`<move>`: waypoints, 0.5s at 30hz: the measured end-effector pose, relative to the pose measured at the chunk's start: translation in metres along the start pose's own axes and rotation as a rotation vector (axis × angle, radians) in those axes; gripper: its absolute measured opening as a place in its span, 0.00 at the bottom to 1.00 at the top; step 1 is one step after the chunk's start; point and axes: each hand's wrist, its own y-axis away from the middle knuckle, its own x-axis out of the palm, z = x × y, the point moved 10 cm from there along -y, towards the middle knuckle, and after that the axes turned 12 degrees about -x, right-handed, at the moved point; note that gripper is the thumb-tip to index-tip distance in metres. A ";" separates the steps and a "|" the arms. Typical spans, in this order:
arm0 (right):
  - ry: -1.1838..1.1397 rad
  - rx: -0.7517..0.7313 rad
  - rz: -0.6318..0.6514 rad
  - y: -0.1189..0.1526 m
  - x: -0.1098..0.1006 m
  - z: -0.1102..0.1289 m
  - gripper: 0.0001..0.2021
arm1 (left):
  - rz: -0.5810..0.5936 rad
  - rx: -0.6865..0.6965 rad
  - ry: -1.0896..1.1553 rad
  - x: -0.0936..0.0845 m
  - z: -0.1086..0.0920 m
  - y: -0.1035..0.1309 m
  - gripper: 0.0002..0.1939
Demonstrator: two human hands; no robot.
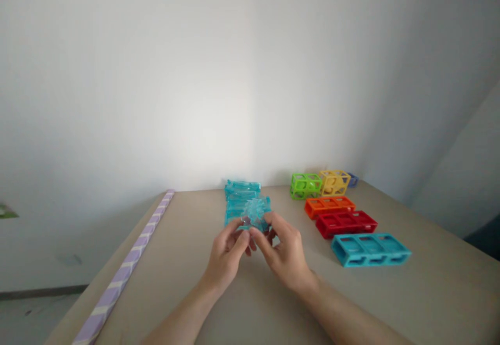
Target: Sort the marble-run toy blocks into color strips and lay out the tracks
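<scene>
Translucent pale-blue plastic (254, 208) is being held at the middle of the scene, between the left hand (226, 248) and the right hand (286, 248). Its near edge is being pinched from both sides: each grip is being held narrow around it, with the two thumbs being brought close together on the near side. Some of the fingers are being hidden behind the thumbs and the plastic. Its jagged outline is being blurred against the teal pieces (241, 195) beyond it, so whether they are being touched by it cannot be told. These pieces are being laid out in a row on the far part of the desk (187, 241), just short of the wall (156, 74). To the right, a line of open frames is being displayed: a blue frame (371, 254) nearest, then a red frame (346, 224) and an orange frame (330, 207); farther off, a green frame (305, 184) and a yellow frame (334, 181) are being shown side by side, with a dark blue frame (353, 180) being partly hidden behind the yellow one. The desk's left edge is being lined by a purple-and-white striped strip (128, 265).
</scene>
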 end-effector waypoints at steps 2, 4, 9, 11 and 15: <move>-0.042 -0.014 0.025 0.000 0.004 0.000 0.05 | 0.026 0.030 -0.022 0.002 -0.004 0.002 0.18; -0.053 -0.023 0.058 -0.001 0.007 -0.004 0.05 | 0.020 0.034 -0.043 0.001 -0.004 0.001 0.16; -0.019 0.009 0.125 -0.001 0.014 -0.012 0.07 | -0.048 0.020 -0.090 -0.005 -0.001 -0.004 0.12; -0.003 0.002 0.124 -0.001 0.014 -0.012 0.06 | -0.093 0.017 -0.095 -0.010 -0.002 -0.006 0.13; 0.002 -0.019 0.068 -0.001 0.008 -0.009 0.04 | -0.164 0.022 -0.020 -0.021 -0.001 -0.007 0.14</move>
